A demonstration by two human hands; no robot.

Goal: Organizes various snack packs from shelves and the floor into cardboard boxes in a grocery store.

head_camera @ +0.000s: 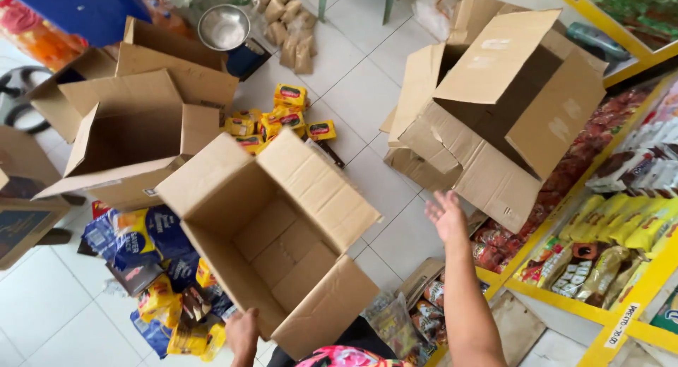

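Head view, looking down on a tiled floor (367, 98) crowded with cartons. An empty brown cardboard box (272, 243), flaps standing open, is resting on the floor directly in front of the person, between a heap of blue and yellow packets (159, 268) and a yellow shelf unit (600, 268) stocked with bagged goods. A second open box (508, 105) is appearing tilted, above the flattened cartons behind it and just beyond the raised hand. The step in hand is judged to be the handling of emptied boxes; the next move is judged to call for a firmer two-handed hold on the near box. The right hand (446, 215) is hanging in the air, palm up, its fingers (436, 206) spreading wide and holding nothing. The left hand (242, 336) is pressing on the box's near edge, fingers curling over the cardboard. Small yellow packs (282, 120) are lying scattered beyond.
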